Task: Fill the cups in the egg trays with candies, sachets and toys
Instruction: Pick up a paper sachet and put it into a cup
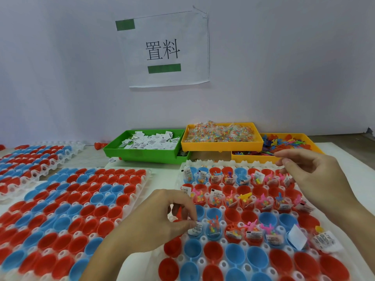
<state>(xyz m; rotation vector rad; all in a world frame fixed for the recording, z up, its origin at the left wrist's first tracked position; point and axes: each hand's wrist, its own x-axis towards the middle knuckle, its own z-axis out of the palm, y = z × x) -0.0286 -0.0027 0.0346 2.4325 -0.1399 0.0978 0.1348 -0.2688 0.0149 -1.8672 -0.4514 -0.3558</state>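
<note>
The white egg tray (223, 264) in front of me holds red and blue cups. Its far rows and part of a nearer row contain candies, sachets and toys. My left hand (162, 220) hovers over that nearer row's left end and pinches a white sachet (196, 229) at a blue cup's rim. A red toy piece (179, 213) shows between its fingers. My right hand (310, 175) hangs above the tray's far right corner with fingers loosely curled and nothing visible in them. Supplies sit behind: sachets in a green bin (142, 154), candies in a yellow bin (221, 146), toys in another yellow bin (251, 159).
A second egg tray (140, 187) with bare red and blue cups lies to the left. A third tray (79, 147) sits at the far left. A wall with a paper sign (168, 49) stands right behind the bins. A loose sachet (112, 160) lies by the green bin.
</note>
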